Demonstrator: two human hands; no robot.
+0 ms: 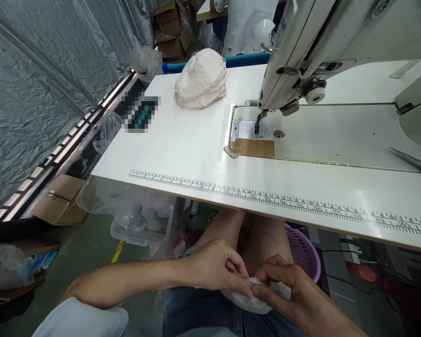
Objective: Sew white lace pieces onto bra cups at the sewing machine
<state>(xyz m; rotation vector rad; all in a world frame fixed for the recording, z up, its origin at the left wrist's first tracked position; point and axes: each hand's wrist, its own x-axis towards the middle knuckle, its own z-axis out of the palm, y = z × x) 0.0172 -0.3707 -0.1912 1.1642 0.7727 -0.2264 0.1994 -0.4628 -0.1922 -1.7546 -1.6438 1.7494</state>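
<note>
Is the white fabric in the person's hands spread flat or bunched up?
Bunched, at least at its upper edge: the white fabric is crumpled where the left hand and right hand pinch it.

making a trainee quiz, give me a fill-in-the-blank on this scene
The cloth held by the left hand and right hand is coloured ____.
The basket below the table is coloured ____.
The cloth stack lies to the ____ of the sewing machine.
Numbers on the ruler rise toward the ____.
Answers: white; purple; left; right.
</note>
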